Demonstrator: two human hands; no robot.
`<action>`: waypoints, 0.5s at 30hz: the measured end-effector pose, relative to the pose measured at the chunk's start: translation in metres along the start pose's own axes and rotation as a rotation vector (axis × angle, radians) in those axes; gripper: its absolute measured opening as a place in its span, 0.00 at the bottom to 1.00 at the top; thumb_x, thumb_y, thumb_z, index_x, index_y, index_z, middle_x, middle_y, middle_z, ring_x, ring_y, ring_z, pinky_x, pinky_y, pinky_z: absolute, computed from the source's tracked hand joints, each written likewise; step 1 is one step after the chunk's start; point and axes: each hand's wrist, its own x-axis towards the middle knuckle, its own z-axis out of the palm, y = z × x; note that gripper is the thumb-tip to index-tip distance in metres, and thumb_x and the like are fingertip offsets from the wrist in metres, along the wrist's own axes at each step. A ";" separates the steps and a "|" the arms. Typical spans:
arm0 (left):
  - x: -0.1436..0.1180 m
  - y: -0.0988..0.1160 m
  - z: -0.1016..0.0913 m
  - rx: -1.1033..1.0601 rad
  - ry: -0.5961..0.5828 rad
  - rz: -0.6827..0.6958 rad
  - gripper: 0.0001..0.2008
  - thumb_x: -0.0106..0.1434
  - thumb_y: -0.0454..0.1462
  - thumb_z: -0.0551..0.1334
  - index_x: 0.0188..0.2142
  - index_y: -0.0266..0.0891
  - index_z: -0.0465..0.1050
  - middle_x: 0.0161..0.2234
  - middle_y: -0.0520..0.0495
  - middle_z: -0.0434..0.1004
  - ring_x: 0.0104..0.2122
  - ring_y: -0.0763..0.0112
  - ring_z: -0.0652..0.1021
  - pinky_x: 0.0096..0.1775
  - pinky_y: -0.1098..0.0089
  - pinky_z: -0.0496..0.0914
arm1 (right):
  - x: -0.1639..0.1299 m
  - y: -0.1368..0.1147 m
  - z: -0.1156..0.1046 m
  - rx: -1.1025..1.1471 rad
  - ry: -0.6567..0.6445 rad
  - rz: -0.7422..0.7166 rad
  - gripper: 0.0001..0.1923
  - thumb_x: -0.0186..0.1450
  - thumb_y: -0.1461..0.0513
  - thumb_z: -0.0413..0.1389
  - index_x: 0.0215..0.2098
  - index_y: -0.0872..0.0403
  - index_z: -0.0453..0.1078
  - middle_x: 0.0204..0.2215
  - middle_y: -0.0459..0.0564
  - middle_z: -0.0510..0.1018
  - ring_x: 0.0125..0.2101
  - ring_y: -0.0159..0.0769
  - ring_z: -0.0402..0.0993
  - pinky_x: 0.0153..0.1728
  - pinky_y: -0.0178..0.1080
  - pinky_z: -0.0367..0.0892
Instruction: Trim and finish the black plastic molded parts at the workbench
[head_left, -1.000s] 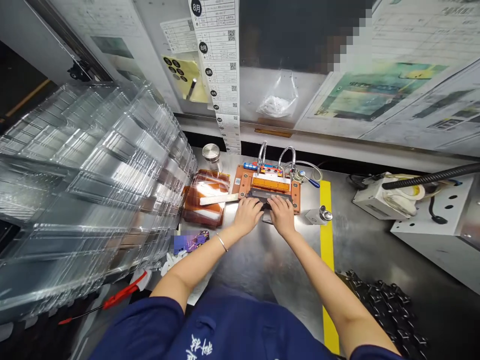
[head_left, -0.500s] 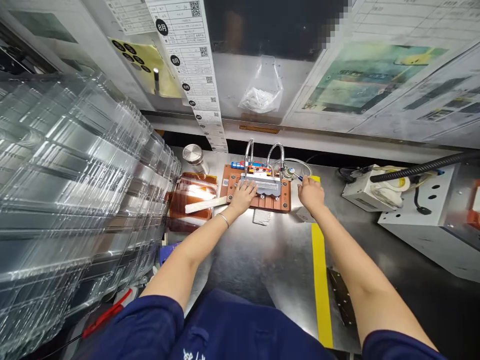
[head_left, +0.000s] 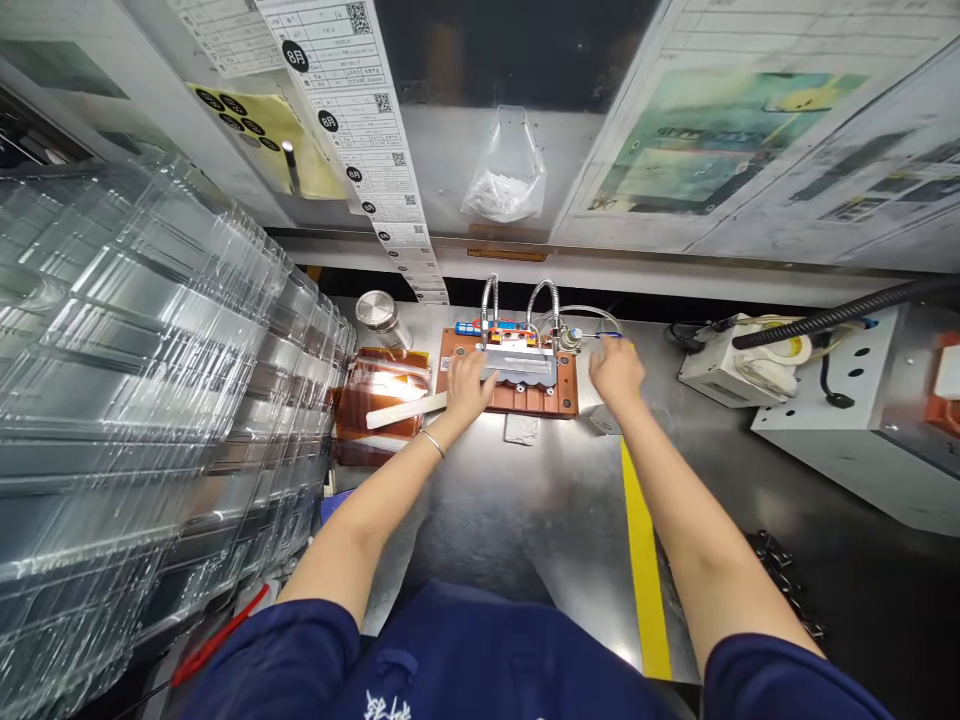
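An orange-brown fixture point(head_left: 536, 398) with two bent metal tubes at its back sits on the steel bench. A grey metal block point(head_left: 525, 366) lies across its top. My left hand point(head_left: 466, 382) rests on the left end of that block and the fixture. My right hand point(head_left: 616, 372) hovers just right of the fixture, near a thin blue-tipped tool point(head_left: 609, 336) and a small metal pot point(head_left: 604, 420); motion blur hides whether it grips anything. A small grey pad point(head_left: 520, 428) lies in front of the fixture.
A tall stack of clear plastic trays point(head_left: 150, 420) fills the left. Amber trays point(head_left: 382, 395) with a white strip, and a round metal tin point(head_left: 376, 312), sit left of the fixture. A yellow line point(head_left: 643, 570) crosses the bench. Grey equipment boxes point(head_left: 855, 420) stand at right.
Both hands left the fixture's front edge. The grey block now covers the fixture's top with my left hand on it. My right hand swung out to the fixture's right side.
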 end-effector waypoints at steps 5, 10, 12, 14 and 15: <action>-0.006 0.011 -0.015 -0.063 -0.060 -0.395 0.27 0.62 0.44 0.61 0.56 0.32 0.63 0.61 0.28 0.60 0.62 0.47 0.60 0.61 0.47 0.52 | -0.074 -0.028 0.027 0.429 -0.153 -0.041 0.28 0.62 0.57 0.51 0.59 0.56 0.62 0.46 0.57 0.77 0.46 0.45 0.73 0.47 0.45 0.68; -0.074 0.017 -0.029 -0.304 -0.102 -0.359 0.26 0.55 0.37 0.67 0.52 0.34 0.62 0.45 0.35 0.75 0.48 0.55 0.76 0.49 0.56 0.69 | -0.136 -0.018 0.026 0.794 -0.177 -0.023 0.39 0.57 0.56 0.55 0.64 0.55 0.51 0.47 0.58 0.76 0.44 0.45 0.74 0.44 0.47 0.70; -0.115 0.016 -0.032 -0.381 -0.067 -0.220 0.25 0.53 0.34 0.68 0.50 0.37 0.64 0.42 0.41 0.75 0.43 0.59 0.77 0.46 0.58 0.71 | -0.161 -0.010 0.020 0.883 -0.175 -0.101 0.34 0.56 0.58 0.53 0.61 0.52 0.56 0.49 0.57 0.73 0.45 0.42 0.73 0.43 0.46 0.71; -0.153 0.015 -0.037 -0.400 0.034 -0.002 0.20 0.52 0.31 0.66 0.46 0.38 0.67 0.41 0.42 0.74 0.43 0.60 0.76 0.45 0.59 0.72 | -0.183 -0.006 0.013 0.855 -0.169 -0.181 0.26 0.55 0.61 0.50 0.53 0.51 0.63 0.51 0.55 0.71 0.47 0.40 0.71 0.44 0.44 0.71; -0.168 0.015 -0.041 -0.399 0.104 0.116 0.18 0.53 0.29 0.64 0.45 0.39 0.68 0.42 0.42 0.74 0.45 0.60 0.76 0.46 0.58 0.72 | -0.192 -0.006 0.009 0.831 -0.174 -0.205 0.23 0.54 0.62 0.50 0.49 0.51 0.66 0.49 0.55 0.71 0.47 0.40 0.71 0.44 0.43 0.70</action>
